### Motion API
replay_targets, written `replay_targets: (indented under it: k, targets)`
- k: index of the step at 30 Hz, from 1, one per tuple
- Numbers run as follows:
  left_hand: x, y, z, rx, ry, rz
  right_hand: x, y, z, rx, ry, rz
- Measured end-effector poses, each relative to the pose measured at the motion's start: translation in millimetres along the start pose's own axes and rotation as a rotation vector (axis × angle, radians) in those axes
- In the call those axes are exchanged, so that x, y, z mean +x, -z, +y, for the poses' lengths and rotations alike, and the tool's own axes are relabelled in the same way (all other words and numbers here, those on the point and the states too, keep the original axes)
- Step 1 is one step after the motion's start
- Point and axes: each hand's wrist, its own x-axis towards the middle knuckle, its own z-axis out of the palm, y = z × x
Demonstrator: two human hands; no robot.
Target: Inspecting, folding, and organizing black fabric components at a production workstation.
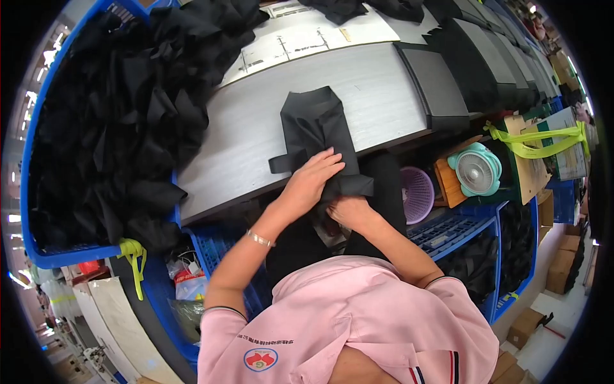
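Note:
A black fabric bag point(313, 125) with a strap lies on the grey table point(256, 137), its near end hanging over the table's front edge. My left hand point(311, 179) rests flat on the bag's lower part, fingers spread and pressing the cloth. Just below it, my right hand point(348, 211) grips the folded near end of the same bag at the table edge. A thin bracelet sits on my left wrist.
A blue crate point(38, 211) heaped with black fabric pieces stands at the left. Stacked black pieces point(441, 83) line the table's right side. Below the table are a purple basket point(417, 192), a small teal fan point(476, 169), blue crates point(448, 230) and cardboard boxes point(524, 326).

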Motion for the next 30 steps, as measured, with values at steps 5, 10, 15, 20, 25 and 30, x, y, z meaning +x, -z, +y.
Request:
replay_targets:
  k: [5, 10, 15, 20, 25, 30]
  targets:
    - [50, -11, -9, 0.505, -0.187, -0.033, 12, 21, -4, 0.279, -0.327, -0.466]
    - [76, -6, -8, 0.498, -0.004, 0.111, 27, 24, -19, 0.330, -0.341, -0.298]
    - [39, -15, 46, 0.075, -0.113, 0.492, -4, 2, -4, 0.114, -0.148, -0.106]
    - [-67, -50, 44, -0.219, 0.346, 1.015, -13, 11, -26, 0.152, -0.249, -0.008]
    - [-98, -44, 34, -1.044, 0.553, 0.660, -17, 34, -51, 0.274, -0.019, 0.100]
    - [-114, -38, 31, -1.043, 0.487, 0.655, -25, 105, -62, 0.597, -0.044, -0.179]
